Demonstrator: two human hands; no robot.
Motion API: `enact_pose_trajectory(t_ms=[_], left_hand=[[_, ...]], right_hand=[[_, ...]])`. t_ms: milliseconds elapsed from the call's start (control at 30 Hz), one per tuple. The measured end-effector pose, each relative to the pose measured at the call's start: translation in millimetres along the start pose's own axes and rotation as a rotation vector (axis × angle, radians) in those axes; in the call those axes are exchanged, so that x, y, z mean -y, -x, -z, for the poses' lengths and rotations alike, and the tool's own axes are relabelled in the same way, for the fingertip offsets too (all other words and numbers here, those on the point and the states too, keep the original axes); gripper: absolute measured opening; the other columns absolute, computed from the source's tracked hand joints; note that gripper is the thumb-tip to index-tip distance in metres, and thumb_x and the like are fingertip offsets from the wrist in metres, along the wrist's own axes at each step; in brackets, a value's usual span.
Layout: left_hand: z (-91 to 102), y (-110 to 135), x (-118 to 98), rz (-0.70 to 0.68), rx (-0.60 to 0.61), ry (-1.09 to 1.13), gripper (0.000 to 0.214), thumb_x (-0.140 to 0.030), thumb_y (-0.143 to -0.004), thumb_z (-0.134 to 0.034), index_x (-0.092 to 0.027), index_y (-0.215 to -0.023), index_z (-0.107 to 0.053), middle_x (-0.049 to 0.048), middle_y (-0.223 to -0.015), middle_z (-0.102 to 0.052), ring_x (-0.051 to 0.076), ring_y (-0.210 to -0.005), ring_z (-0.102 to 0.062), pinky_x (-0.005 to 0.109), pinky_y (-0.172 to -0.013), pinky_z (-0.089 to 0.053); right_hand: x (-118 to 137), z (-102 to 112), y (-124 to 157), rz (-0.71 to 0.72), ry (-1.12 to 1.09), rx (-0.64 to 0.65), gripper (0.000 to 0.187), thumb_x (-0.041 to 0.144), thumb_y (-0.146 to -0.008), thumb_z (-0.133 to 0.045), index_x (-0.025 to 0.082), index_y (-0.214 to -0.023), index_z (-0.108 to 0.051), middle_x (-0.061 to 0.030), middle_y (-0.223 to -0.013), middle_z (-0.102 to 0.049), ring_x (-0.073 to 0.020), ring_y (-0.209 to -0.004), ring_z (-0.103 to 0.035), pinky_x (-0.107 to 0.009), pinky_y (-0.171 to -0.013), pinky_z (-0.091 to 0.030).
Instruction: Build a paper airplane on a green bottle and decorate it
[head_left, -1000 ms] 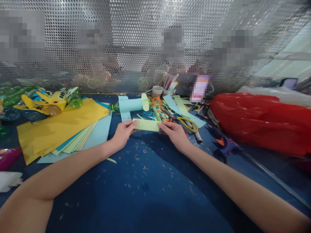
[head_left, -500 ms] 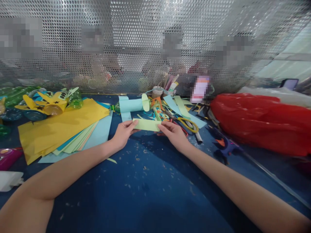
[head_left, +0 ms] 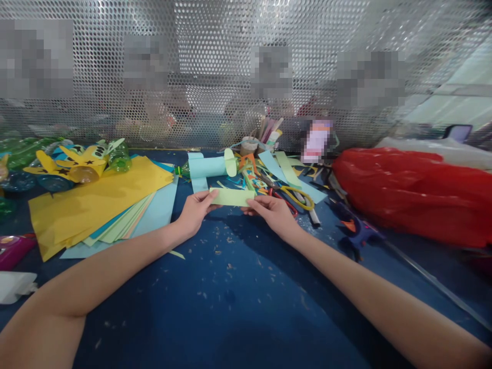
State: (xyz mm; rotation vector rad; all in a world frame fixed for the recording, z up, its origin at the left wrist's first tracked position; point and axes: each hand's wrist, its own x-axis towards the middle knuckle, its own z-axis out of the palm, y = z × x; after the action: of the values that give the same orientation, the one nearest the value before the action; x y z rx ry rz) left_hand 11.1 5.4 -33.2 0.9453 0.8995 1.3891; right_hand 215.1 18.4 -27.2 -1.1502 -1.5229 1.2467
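A small pale green paper strip (head_left: 231,197) is held level above the blue table (head_left: 226,287). My left hand (head_left: 195,212) pinches its left end, thumb on top. At the right end, my right hand (head_left: 273,212) grips the lower corner between thumb and fingers. Just beyond the strip lies a green bottle (head_left: 184,170) on its side, wrapped in light blue paper (head_left: 207,167) with a pale green rounded piece (head_left: 230,162) at one end. Scissors with yellow handles (head_left: 298,198) lie beyond my right hand, and a red handle (head_left: 289,204) shows partly behind it.
Yellow sheets (head_left: 103,195) and fanned coloured papers (head_left: 119,220) lie at left, near decorated bottles (head_left: 86,164). To the right are a purple glue gun (head_left: 361,230) and a red plastic bag (head_left: 415,195). Paper scraps, a cup of sticks (head_left: 249,146) and a perforated metal screen (head_left: 215,61) stand behind.
My right thumb and fingers have shifted slightly left and down along the strip's right end, with more fingertips showing beneath it. My left hand keeps its hold.
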Motion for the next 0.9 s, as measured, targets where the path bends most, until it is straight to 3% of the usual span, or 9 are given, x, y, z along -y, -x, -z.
enact_pose_trajectory(t_ms=[100,300,467,667,767,900], left_hand=[[-1.0,0.4,-1.4,0.009,-0.002,-0.028,0.036,-0.048,-0.064,-0.081,-0.015,-0.080,-0.076,0.0072,-0.085,-0.074,0.022,-0.087,-0.066,0.036,-0.083,-0.055],[-3.0,2.3,-3.9,0.024,0.023,-0.072,0.039,-0.050,-0.064,-0.080,-0.015,-0.080,-0.077,0.0074,-0.084,-0.074,0.023,-0.087,-0.066,0.037,-0.084,-0.054],[-2.3,1.4,-3.7,0.029,0.002,-0.048,0.038,-0.049,-0.062,-0.081,-0.015,-0.079,-0.076,0.0067,-0.083,-0.074,0.022,-0.087,-0.066,0.037,-0.084,-0.054],[-1.7,0.7,-2.3,0.032,0.011,-0.045,0.036,-0.048,-0.064,-0.080,-0.015,-0.079,-0.077,0.0071,-0.085,-0.074,0.021,-0.087,-0.066,0.037,-0.084,-0.055],[-1.3,-0.1,-1.6,0.019,-0.007,-0.013,0.035,-0.046,-0.064,-0.081,-0.014,-0.079,-0.076,0.0074,-0.085,-0.074,0.020,-0.086,-0.066,0.035,-0.082,-0.055],[-1.5,-1.1,-1.5,0.019,-0.041,0.011,0.035,-0.044,-0.063,-0.082,-0.014,-0.079,-0.076,0.0072,-0.084,-0.073,0.020,-0.085,-0.065,0.035,-0.082,-0.056]], right_hand=[[-2.8,1.7,-0.5,0.040,-0.005,-0.075,0.044,0.062,-0.066,-0.071,0.022,-0.084,-0.073,-0.0038,-0.083,-0.072,-0.0218,-0.075,-0.067,-0.039,-0.077,-0.056],[-7.4,4.5,-1.0,0.103,0.072,-0.170,0.038,0.057,-0.069,-0.071,0.021,-0.081,-0.076,-0.0020,-0.071,-0.069,-0.0209,-0.070,-0.063,-0.040,-0.075,-0.054],[-5.8,3.3,-0.9,0.096,-0.010,-0.123,0.041,0.061,-0.072,-0.067,0.023,-0.086,-0.076,-0.0030,-0.085,-0.071,-0.0219,-0.077,-0.064,-0.039,-0.073,-0.057],[-3.4,3.7,-0.8,0.084,0.022,-0.173,0.042,0.062,-0.067,-0.071,0.022,-0.079,-0.075,-0.0028,-0.077,-0.071,-0.0219,-0.073,-0.065,-0.043,-0.079,-0.056],[-1.8,2.2,-0.1,0.038,-0.067,-0.114,0.042,0.060,-0.066,-0.073,0.022,-0.083,-0.073,-0.0042,-0.082,-0.072,-0.0214,-0.072,-0.067,-0.040,-0.074,-0.057],[-0.2,0.5,-0.2,-0.012,-0.070,-0.011,0.038,0.056,-0.063,-0.078,0.020,-0.076,-0.070,-0.0051,-0.074,-0.073,-0.0203,-0.069,-0.068,-0.038,-0.075,-0.057]])
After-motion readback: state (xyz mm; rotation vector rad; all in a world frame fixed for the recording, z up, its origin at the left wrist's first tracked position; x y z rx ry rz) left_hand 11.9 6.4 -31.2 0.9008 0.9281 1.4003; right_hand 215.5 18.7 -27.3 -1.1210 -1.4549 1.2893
